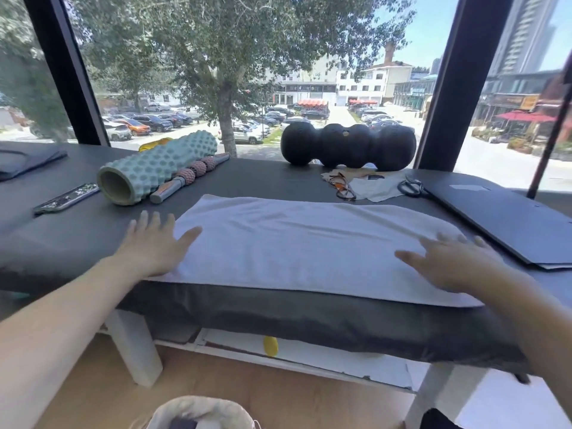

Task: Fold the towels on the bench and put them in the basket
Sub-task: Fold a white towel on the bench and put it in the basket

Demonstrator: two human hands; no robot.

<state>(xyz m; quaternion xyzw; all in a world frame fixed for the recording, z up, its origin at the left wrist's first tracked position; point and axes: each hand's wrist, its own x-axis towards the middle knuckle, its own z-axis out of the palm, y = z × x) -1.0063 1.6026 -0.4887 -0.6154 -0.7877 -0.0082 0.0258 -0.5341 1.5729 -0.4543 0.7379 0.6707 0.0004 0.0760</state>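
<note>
**White towel spread flat at the bench's near edge, a hand at each end**

The white towel (309, 246) lies flat along the near edge of the dark padded bench (263, 178), its long side running with that edge and its near hem just at the lip; its left end stops short of the bench's left part, leaving bare padding there, and its right end comes close to a dark flat folder (507, 224) lying at the right edge. The left hand (156, 246) rests with fingers straight and spread, the thumb and palm edge on the towel's left end, the fingers on bare bench; it grips nothing. The right hand (448, 258) lies flat on the towel's right end, fingers straight and apart, holding nothing. Behind the towel a strip of bare padding runs across the bench; beyond it, toward the far left, sit a teal knobbed foam roller (154, 168), a massage stick (188, 178) just beside it, and a phone (66, 198) nearer the left edge; along the far edge stands a black lobed roller (348, 145), with glasses (343, 185), a pale cloth (374, 188) and scissors (410, 185) in front of it. On the floor below the near edge, the rim of a pale basket (201, 410) shows at the bottom of the view; something grey and white lies inside, too cut off to tell what.
</note>
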